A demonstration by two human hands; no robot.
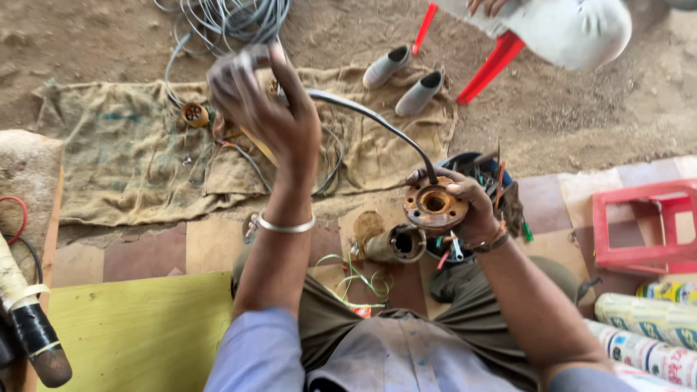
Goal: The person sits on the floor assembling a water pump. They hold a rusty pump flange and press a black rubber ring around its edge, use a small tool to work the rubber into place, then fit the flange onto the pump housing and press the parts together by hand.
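Right hand [465, 207] grips the rusty flange [434, 205] at knee height; left hand [272, 109] is raised, pinching the black cable [377, 120] taut. Looks like cable-feeding; next calls for steady pulling.

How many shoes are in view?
2: both grey shoes lie side by side on the burlap sack at top centre, one left of the other. None looks hidden.

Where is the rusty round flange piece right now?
In the head view, right of centre, the rusty round flange sits in the person's right hand, just above the rusty cylinder lying on the tiled floor.
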